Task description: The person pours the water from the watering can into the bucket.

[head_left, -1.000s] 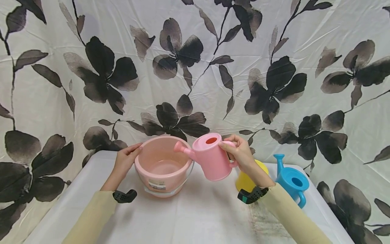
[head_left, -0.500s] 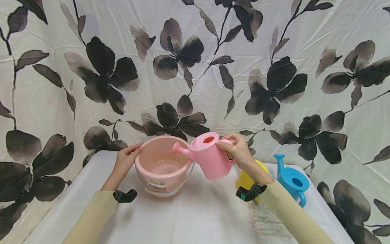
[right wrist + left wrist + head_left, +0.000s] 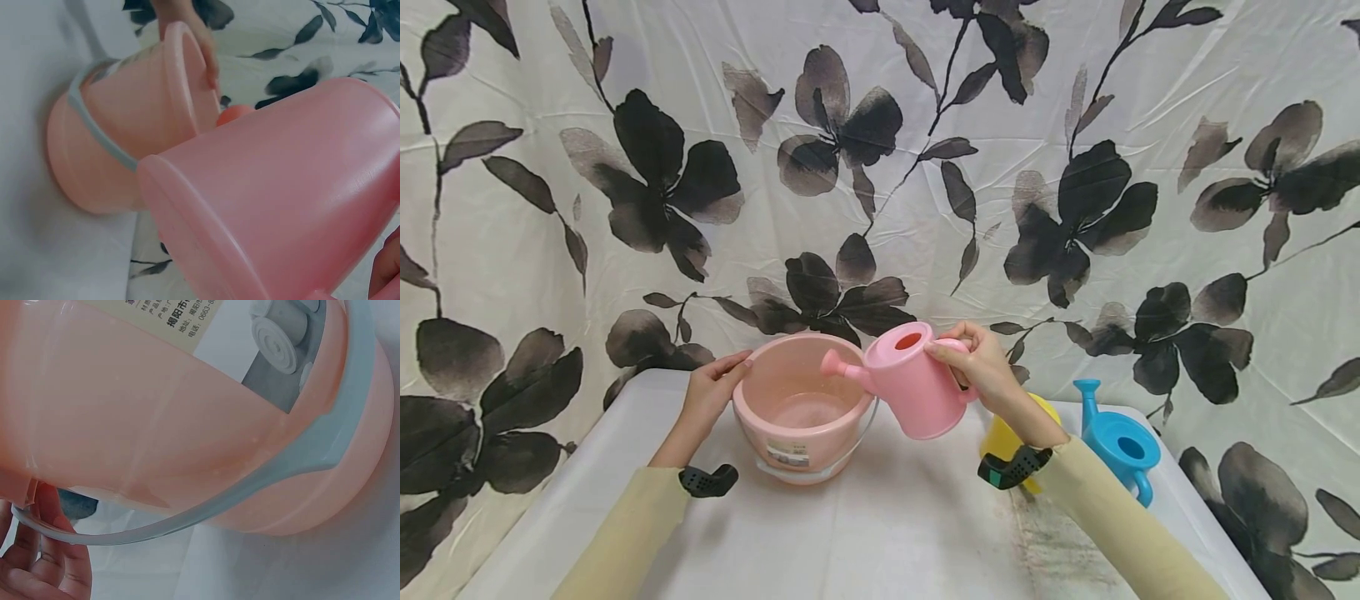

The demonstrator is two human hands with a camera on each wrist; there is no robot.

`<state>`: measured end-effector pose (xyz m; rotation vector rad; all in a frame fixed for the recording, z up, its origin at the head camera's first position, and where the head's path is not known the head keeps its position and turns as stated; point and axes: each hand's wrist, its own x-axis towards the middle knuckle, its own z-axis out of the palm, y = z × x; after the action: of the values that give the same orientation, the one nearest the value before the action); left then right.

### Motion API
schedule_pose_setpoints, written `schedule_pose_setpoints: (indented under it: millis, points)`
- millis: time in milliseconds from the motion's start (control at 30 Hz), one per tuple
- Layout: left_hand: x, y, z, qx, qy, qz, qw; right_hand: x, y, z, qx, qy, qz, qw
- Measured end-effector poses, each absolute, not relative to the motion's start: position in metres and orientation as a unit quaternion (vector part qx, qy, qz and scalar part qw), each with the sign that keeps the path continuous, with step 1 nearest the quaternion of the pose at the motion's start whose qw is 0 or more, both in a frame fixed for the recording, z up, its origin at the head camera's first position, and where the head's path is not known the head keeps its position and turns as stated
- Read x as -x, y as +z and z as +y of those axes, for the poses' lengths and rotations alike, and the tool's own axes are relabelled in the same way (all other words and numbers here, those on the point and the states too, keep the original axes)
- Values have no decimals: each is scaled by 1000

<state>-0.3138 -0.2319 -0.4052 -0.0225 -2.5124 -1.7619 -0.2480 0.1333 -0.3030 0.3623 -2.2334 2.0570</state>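
My left hand [image 3: 709,393] grips the left rim of a light pink bucket [image 3: 823,442], its fingers curled at the edge. In the left wrist view, fingers [image 3: 59,569] show beside the bucket's grey bail handle [image 3: 187,515]. Inside the bucket is what looks like clear water with a rippled surface. My right hand [image 3: 981,367] holds a pink toy watering can [image 3: 913,387] by its handle, raised above the table. The can tilts left, its spout [image 3: 850,371] reaching over the bucket's right rim. In the right wrist view the watering can [image 3: 275,187] hides part of the bucket.
A yellow object [image 3: 1000,437] stands on the right, partly behind my right forearm. Farther right is a blue toy watering can [image 3: 1123,450] near the table's edge. The table has a white cover [image 3: 865,533], stained at right. A floral curtain [image 3: 925,233] hangs behind.
My right hand has shifted slightly left and up, tipping the pink watering can further so its spout reaches more over the bucket. The left hand and the bucket stay put.
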Motion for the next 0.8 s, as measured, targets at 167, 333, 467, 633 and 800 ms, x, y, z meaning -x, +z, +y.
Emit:
schedule_pose_setpoints:
  millis: [167,333,467,633,800]
  points:
    - [314,-405,-232,6,-576,-817,36,249,-301,132,-119,673,-729,41]
    - [315,-406,-232,2,-574,-818,35,252,-301,132,-119,669,-733,38]
    - [315,-406,-231,-1,-573,-819,35,253,-301,132,-118,668,-734,35]
    - [315,-406,-231,-7,-575,-818,36,254,-300,132,-118,663,-738,35]
    - [315,-405,-230,-8,-574,-818,37,256,-299,131,-118,662,-739,35]
